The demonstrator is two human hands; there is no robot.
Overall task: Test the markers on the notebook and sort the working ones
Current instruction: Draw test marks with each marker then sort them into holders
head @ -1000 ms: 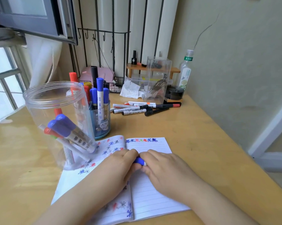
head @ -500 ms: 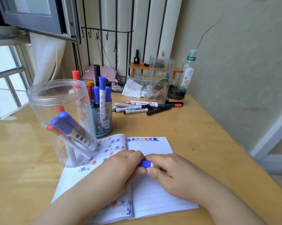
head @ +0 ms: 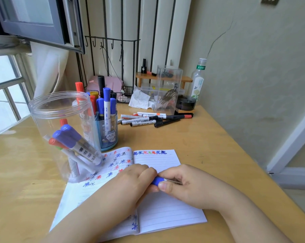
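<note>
Over the open notebook point(head: 165, 204), left hand point(head: 130, 183) grips the blue cap point(head: 157, 180) at 9 o'clock of right hand point(head: 186, 186) holding the marker barrel; the widened gap suggests uncapping for testing.

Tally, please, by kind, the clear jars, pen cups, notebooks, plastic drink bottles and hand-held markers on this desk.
clear jar: 1
blue pen cup: 1
notebook: 1
plastic drink bottle: 1
hand-held marker: 1
Total: 5
</note>
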